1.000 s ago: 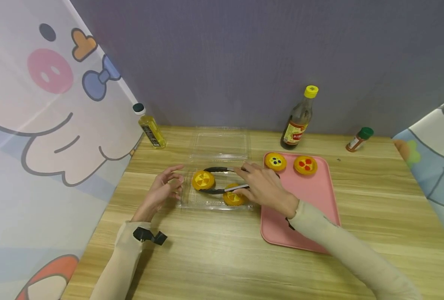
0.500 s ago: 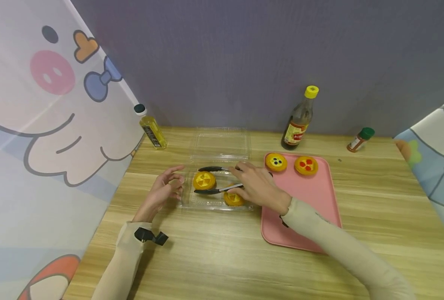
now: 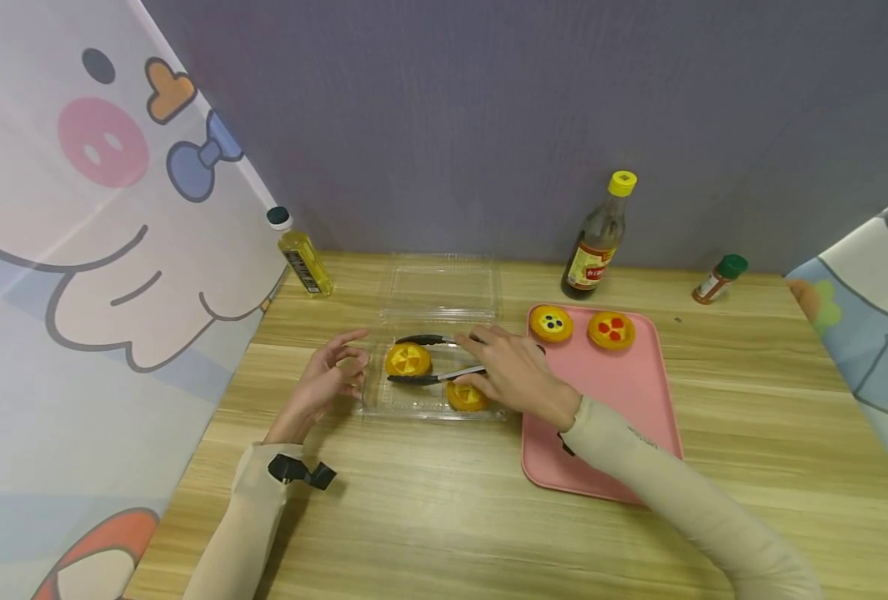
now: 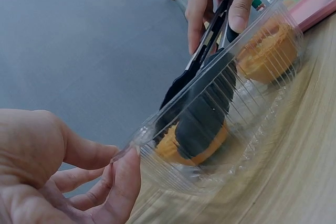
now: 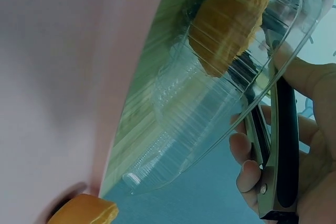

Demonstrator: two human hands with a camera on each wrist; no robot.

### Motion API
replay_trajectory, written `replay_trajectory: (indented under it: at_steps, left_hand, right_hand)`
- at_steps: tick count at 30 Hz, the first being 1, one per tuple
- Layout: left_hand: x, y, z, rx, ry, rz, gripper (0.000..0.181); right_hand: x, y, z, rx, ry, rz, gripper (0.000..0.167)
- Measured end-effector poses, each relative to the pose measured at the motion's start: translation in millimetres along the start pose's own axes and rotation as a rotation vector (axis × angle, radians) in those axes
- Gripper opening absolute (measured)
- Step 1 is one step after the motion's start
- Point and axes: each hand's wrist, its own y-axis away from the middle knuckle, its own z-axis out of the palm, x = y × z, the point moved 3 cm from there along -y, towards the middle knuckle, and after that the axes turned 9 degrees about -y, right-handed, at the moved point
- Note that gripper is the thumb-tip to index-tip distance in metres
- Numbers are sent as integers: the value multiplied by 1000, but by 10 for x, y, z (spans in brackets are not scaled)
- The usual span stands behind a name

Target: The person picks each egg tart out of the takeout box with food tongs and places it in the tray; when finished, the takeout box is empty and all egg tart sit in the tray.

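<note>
The clear plastic container (image 3: 413, 408) lies with its lid folded back, two tarts inside. My left hand (image 3: 328, 379) pinches the container's left rim between thumb and finger, as the left wrist view shows. My right hand (image 3: 522, 371) grips black and silver tongs (image 5: 283, 145) above the container's right part. The tong tips lie on either side of the left tart (image 3: 408, 360), down inside the container; whether they squeeze it I cannot tell. The second tart (image 3: 467, 397) sits at the right front, partly under my right hand.
A pink tray (image 3: 609, 400) to the right holds a tart with blue dots (image 3: 551, 323) and a tart with red pieces (image 3: 611, 331). Behind stand an oil bottle (image 3: 304, 262), a dark sauce bottle (image 3: 592, 250) and a small green-capped jar (image 3: 717, 281) near the wall.
My right hand and the tongs have shifted slightly left, and the tong tips reach further along the left tart. My left hand has stayed at the rim.
</note>
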Motion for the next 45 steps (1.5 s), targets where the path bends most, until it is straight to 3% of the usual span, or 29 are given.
replay_trajectory:
  at_steps: [17, 45]
  left_hand:
    - [6, 15, 0, 11, -10, -8, 54]
    - [10, 8, -4, -4, -13, 12, 55]
  right_hand:
    - [27, 181, -154, 95, -16, 9, 65]
    - [330, 837, -554, 193, -53, 130, 70]
